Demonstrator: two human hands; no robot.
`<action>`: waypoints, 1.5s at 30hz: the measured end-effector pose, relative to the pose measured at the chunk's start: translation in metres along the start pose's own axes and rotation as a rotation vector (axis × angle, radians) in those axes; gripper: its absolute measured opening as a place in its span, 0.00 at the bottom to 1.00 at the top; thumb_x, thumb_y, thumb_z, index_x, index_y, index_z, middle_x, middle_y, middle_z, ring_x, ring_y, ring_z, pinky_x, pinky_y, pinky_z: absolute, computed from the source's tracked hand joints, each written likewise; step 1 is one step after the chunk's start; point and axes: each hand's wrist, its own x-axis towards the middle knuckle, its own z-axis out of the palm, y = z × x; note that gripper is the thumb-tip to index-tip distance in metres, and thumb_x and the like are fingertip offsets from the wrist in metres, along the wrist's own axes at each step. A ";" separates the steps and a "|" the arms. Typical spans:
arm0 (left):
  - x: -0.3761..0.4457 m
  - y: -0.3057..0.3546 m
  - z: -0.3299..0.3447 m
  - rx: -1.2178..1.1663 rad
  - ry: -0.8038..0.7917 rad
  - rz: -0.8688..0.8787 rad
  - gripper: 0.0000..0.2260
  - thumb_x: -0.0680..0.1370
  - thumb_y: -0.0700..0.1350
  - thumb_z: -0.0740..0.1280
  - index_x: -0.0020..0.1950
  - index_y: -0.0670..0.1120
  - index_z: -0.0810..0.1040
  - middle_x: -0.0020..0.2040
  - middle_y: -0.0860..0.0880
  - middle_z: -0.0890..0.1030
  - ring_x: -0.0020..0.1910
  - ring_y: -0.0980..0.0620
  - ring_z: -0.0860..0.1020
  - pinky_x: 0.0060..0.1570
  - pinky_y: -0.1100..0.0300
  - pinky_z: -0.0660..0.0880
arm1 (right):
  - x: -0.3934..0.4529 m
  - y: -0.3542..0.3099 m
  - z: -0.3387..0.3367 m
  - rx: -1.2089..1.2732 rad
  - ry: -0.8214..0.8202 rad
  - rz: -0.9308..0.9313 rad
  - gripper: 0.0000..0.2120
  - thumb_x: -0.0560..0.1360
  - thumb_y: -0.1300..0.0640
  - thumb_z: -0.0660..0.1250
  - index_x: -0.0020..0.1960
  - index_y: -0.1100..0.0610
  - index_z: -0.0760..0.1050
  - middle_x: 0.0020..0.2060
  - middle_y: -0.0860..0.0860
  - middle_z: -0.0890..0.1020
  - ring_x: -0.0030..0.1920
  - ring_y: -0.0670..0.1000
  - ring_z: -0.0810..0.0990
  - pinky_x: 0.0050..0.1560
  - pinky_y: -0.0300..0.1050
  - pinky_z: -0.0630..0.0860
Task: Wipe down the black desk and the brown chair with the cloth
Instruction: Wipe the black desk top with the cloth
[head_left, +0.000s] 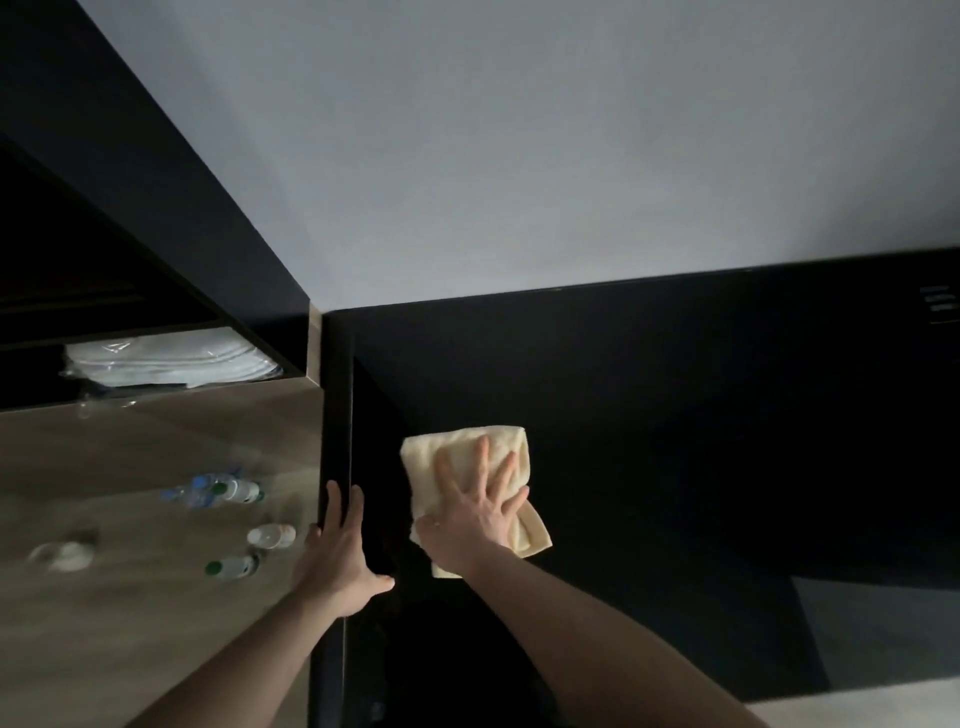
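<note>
- On the black desk (649, 441), near its left edge, a cream cloth (470, 486) is laid flat and loosely folded.
- The cloth is pressed down by the right hand (475, 519), whose fingers are straight and spread across it; nothing is pinched.
- The left hand (340, 553) is set against the desk's left edge, fingers straight and close together, thumb stretched out to the right.
- The two hands are kept apart, with a strip of dark desk between them.
- Left of the desk, a wooden counter (130, 623) is seen, with several small bottles (228, 491) lying on it, blurred.
- Above the counter, what may be folded white linen (171, 361) is stacked in a dark shelf.
- A pale wall (519, 156) is seen behind the desk.
</note>
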 end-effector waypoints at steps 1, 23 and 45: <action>0.001 -0.005 -0.002 -0.026 -0.024 0.012 0.64 0.67 0.62 0.81 0.86 0.53 0.37 0.83 0.49 0.28 0.80 0.36 0.65 0.71 0.47 0.74 | 0.002 -0.012 0.007 0.030 -0.031 -0.033 0.47 0.74 0.45 0.66 0.82 0.35 0.40 0.79 0.52 0.24 0.75 0.70 0.19 0.75 0.78 0.32; 0.040 0.074 -0.030 0.214 -0.162 0.319 0.58 0.69 0.81 0.60 0.78 0.60 0.21 0.74 0.54 0.14 0.74 0.39 0.17 0.78 0.30 0.33 | -0.077 0.174 0.023 -0.100 0.011 0.286 0.48 0.77 0.21 0.47 0.79 0.41 0.21 0.73 0.49 0.14 0.74 0.66 0.17 0.75 0.78 0.33; 0.025 0.133 0.000 0.086 -0.182 0.027 0.51 0.73 0.80 0.49 0.77 0.56 0.19 0.77 0.46 0.17 0.77 0.31 0.23 0.76 0.26 0.36 | -0.105 0.246 -0.002 -0.222 0.050 0.017 0.40 0.83 0.33 0.52 0.84 0.41 0.31 0.78 0.46 0.21 0.79 0.56 0.21 0.82 0.65 0.34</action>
